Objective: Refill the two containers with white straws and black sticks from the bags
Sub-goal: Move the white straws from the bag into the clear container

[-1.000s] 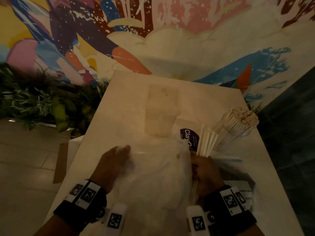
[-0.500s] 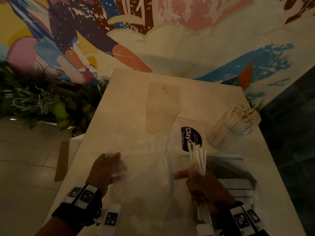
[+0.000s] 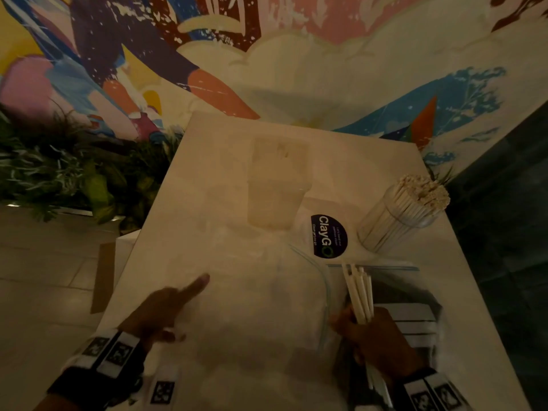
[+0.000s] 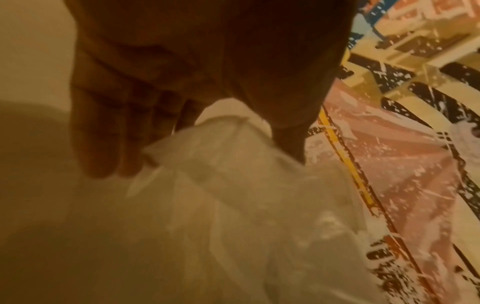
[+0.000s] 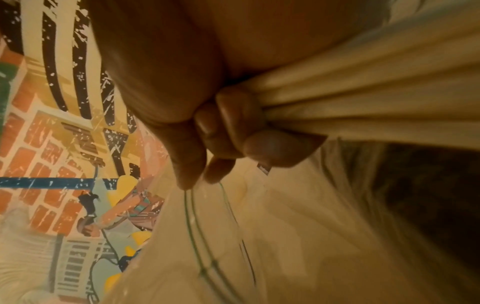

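Straws out of the bag, held in the right hand.
The left hand (image 3: pixel 160 312) hovers over the table's (image 3: pixel 207 179) left side, fingers loose and empty, its tips at the clear bag's (image 3: pixel 252 307) crumpled edge. The right hand (image 3: pixel 376 339) is clenched around a bundle of white straws (image 3: pixel 357 292), near the bag's zip mouth. Farther right stands a straw-filled container (image 3: pixel 400 215).
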`<state>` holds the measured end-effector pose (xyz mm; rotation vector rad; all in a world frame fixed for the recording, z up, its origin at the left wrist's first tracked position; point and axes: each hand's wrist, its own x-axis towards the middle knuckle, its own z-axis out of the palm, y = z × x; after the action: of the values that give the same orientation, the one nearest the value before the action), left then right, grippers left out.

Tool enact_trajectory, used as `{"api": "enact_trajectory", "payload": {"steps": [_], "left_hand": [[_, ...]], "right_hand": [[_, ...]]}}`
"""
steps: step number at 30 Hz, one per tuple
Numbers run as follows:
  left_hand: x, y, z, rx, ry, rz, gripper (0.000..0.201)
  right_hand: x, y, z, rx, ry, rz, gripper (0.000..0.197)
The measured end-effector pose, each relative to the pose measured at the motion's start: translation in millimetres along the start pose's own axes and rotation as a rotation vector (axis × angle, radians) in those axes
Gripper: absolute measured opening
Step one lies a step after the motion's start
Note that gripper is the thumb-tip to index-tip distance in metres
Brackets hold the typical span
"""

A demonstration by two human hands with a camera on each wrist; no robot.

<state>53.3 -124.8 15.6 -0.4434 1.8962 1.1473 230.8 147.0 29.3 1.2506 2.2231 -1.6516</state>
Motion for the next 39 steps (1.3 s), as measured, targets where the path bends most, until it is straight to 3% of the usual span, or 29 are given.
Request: {"api": "enact_trajectory", "payload": {"steps": [2,6,7,9,11,12,14,16,19,22,24,26,29,30,32,33,34,37,39], "left_hand": [[-4,-6,6,0.04,-0.057,-0.053,0.057],[-12,-17,10,-0.106,-0.137,-0.001,0.025],[-17,-16,10,-0.151,-0.12,0.043,0.02],[-18,-17,8,-0.086,0.084,0.194,0.018],[-20,-17,2,0.118,0.324,0.384,0.033],[-19,-18,0,0.264,0.359,0.418,0.043],[-15,-31,0,0.581,0.3,0.306,0.068],[-2,-52,-7,0.9,0.183,0.162,0.075],[51,-73,-46,0.845,0.119,0.091,0.098],[117,-81,-85,0.69,0.188,0.25,0.096],[72,-24,-60,0.638,0.183,0.339,0.093],[49,10,-29,0.506,0.191,0.352,0.091],[47,36,7,0.506,0.053,0.468,0.119],[51,38,12,0.449,0.08,0.485,0.105],[66,33,13,0.356,0.208,0.504,0.058],[69,31,14,0.327,0.254,0.513,0.05],[72,28,15,0.301,0.265,0.486,0.047],[75,22,12,0.24,0.243,0.409,0.039],[79,21,2,0.332,0.341,0.337,0.041]], "right_hand": [[-3,1,3,-0.002,-0.052,0.041,0.026],[-10,0,8,-0.15,-0.218,0.114,0.034],[-11,-2,5,-0.179,-0.202,0.107,0.033],[-13,-10,-7,-0.225,-0.13,0.091,0.033],[-15,-17,-21,-0.204,-0.097,0.092,0.033],[-16,-19,-24,-0.216,-0.101,0.098,0.037],[-18,-20,-25,-0.342,-0.149,0.106,0.057],[-16,-21,-26,-0.393,-0.15,0.109,0.058],[-4,-36,-31,-0.223,-0.001,0.053,0.052],[24,-55,-14,-0.232,0.035,0.017,0.069],[45,-67,11,-0.284,-0.081,0.062,0.073],[64,-73,34,-0.32,-0.211,0.127,0.061],[70,-78,46,-0.311,-0.313,0.172,0.047],[69,-78,43,-0.253,-0.312,0.179,0.052],[65,-77,33,-0.029,-0.28,0.214,0.064],[63,-76,29,0.066,-0.272,0.235,0.065],[59,-73,30,0.072,-0.27,0.228,0.059],[55,-64,39,-0.243,-0.202,0.12,0.024],[62,-61,34,-0.267,-0.084,0.076,0.011]]}}
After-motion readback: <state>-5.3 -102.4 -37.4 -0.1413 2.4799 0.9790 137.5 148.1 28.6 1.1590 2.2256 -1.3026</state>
